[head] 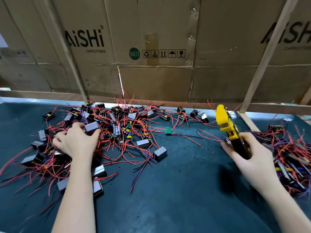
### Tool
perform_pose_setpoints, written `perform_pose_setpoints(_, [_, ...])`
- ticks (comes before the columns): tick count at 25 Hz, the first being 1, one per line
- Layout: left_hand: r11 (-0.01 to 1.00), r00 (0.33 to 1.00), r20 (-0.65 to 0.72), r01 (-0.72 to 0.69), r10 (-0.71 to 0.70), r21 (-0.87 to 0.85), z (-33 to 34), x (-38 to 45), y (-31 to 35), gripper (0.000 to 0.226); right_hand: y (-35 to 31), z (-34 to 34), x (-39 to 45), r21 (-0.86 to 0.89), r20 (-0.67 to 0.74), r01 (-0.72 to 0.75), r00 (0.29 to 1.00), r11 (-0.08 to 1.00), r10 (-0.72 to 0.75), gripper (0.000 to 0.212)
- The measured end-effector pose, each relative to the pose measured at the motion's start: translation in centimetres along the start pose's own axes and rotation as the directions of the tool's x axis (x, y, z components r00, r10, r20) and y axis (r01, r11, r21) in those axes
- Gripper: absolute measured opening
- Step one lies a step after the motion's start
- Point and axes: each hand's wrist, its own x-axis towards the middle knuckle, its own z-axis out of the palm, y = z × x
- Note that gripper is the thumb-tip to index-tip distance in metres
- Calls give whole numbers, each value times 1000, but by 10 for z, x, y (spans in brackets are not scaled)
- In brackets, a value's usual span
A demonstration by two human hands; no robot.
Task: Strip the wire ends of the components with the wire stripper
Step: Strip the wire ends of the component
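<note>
The yellow-and-black plastic wire stripper stands upright in the right hand, fingers clenched round its handles, clear of any wire. The left hand pinches one grey box-shaped component in the left heap of red-wired components. Risk: tangled leads may drag neighbouring units along across the dark mat.
</note>
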Motion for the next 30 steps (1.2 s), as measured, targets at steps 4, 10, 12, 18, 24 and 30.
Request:
perform_pose_setpoints(4, [992,992,-38,-121,120,-27,1,-3,6,33,-5,0,-1,80,-19,126,992,989,-125,19])
perform_pose_setpoints(10, [930,959,-34,-283,283,-237,-3,-15,26,27,-3,-1,-1,177,-31,84,996,981,-80,32])
perform_pose_setpoints(12, [762,931,-190,-366,313,-535,-18,-24,40,22,-1,-2,1,200,-44,50,998,978,-42,36])
perform_pose_setpoints(18, [209,736,-6,-200,676,-957,-39,-90,97,31,5,3,3,388,-35,-20,999,922,36,53])
perform_pose_setpoints(24, [166,118,128,-860,985,-483,-3,-147,109,25,5,10,1,502,-37,-105,989,859,143,58])
perform_pose_setpoints(30, [348,65,412,-662,909,-663,-15,-141,104,19,5,7,0,401,-35,-69,995,914,90,37])
